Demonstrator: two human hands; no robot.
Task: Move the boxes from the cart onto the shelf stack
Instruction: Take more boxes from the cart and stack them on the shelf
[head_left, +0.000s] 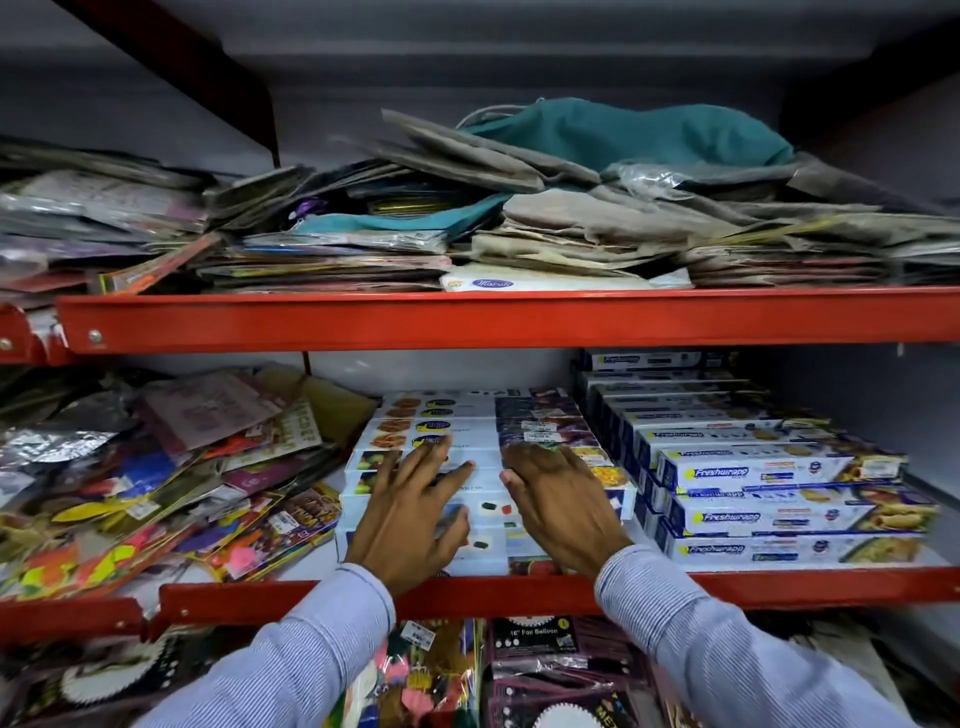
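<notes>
A stack of long white boxes (470, 421) printed with food pictures lies on the middle red shelf (519, 590), stepped back row by row. My left hand (413, 512) rests flat on top of the front boxes with its fingers spread. My right hand (558, 499) lies flat beside it on the same stack, fingers together and pointing inward. Neither hand grips a box. The cart is not in view.
Blue and white Freshwrapp boxes (779, 499) are stacked right of my hands. Loose colourful packets (156, 478) pile up on the left. The upper shelf (493, 317) holds paper bags and cloth. Balloon packs (540, 654) hang below.
</notes>
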